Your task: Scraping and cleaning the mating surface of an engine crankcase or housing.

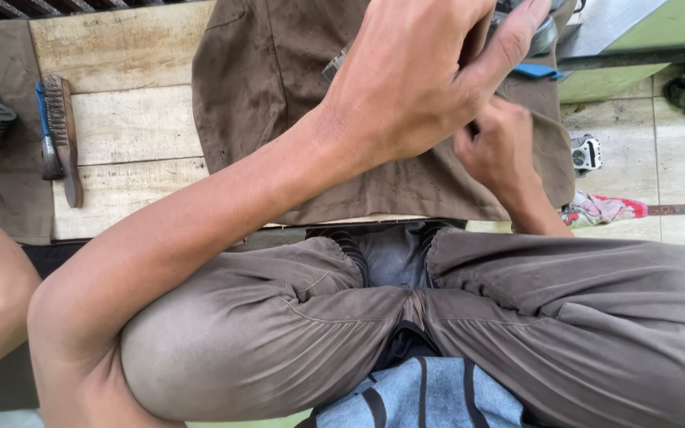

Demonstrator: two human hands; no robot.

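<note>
Brown cloth [295, 103], coarse and stained, spread over pale wooden boards [128, 127]. Left hand [414, 79] curled above it, covering a metal part; what it grips cannot be told. Right hand [497, 147] fisted around a thin dark tool. Wire brush [63, 135], wooden handle, lies left beside a blue-handled brush [44, 135].

Worn wooden board [120, 119], pale tiled floor [636, 158]
</note>
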